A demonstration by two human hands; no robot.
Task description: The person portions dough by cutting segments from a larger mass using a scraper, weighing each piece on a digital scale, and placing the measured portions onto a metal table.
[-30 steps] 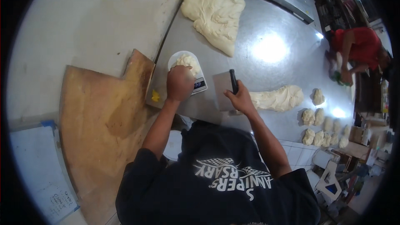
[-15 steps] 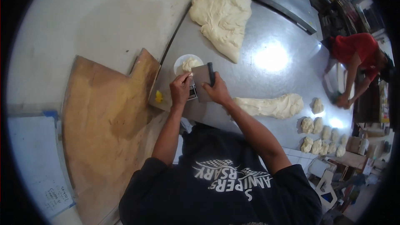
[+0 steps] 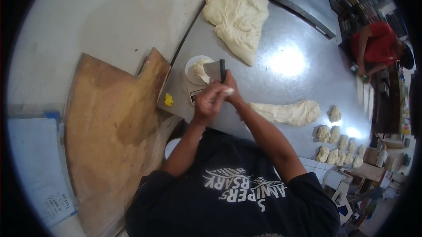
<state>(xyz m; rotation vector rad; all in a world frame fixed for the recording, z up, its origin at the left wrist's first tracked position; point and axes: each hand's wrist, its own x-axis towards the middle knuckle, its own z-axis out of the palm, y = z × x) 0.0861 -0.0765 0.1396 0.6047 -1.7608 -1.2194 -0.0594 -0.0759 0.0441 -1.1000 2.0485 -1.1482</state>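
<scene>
My right hand (image 3: 231,85) grips the black handle of a dough scraper (image 3: 213,69). Its metal blade reaches left over the edge of a round white plate (image 3: 189,71) on a small kitchen scale (image 3: 193,97). A lump of dough (image 3: 200,67) lies on that plate, a strip of it drawn out toward me along the blade. Crossing in front of the right wrist is my left hand (image 3: 209,104), closed, with a small bit of dough (image 3: 228,91) at its fingertips. The left hand partly covers the scale.
A large dough mass (image 3: 239,17) lies on the steel table (image 3: 303,30) at the far side. To my right are a long dough strip (image 3: 288,112) and several dough pieces (image 3: 324,133). A person in red (image 3: 380,43) works at the far right. A yellow scrap (image 3: 169,99) sits near the left edge.
My left hand has left the plate and moved right and nearer me, with a bit of dough at its fingers. The scraper has shifted slightly, and the plate's dough is stretched out. The co-worker's arms have moved.
</scene>
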